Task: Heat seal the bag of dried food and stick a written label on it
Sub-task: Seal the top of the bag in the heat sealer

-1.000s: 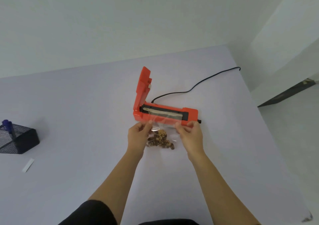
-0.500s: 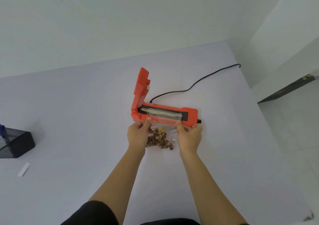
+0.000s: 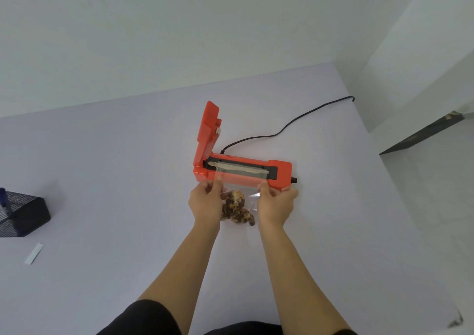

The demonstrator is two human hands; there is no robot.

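An orange heat sealer [image 3: 280, 170] lies across the middle of the table with its lid [image 3: 208, 132] raised at the left end. A clear bag of brown dried food [image 3: 237, 209] lies just in front of it. The bag's open top edge rests over the sealer's front and reaches the sealing strip [image 3: 238, 168]. My left hand [image 3: 205, 202] pinches the bag's top left corner. My right hand [image 3: 275, 202] pinches the top right corner. A small white label strip [image 3: 34, 253] lies at the left near the front edge.
A black cord [image 3: 289, 123] runs from the sealer's back to the table's far right edge. A black mesh holder [image 3: 21, 214] with a blue pen [image 3: 3, 196] stands at the far left. A wall is behind the table; the floor drops off on the right.
Both hands have pushed the bag's top edge forward, from in front of the sealer up onto its sealing strip. The food lump has moved along with it.
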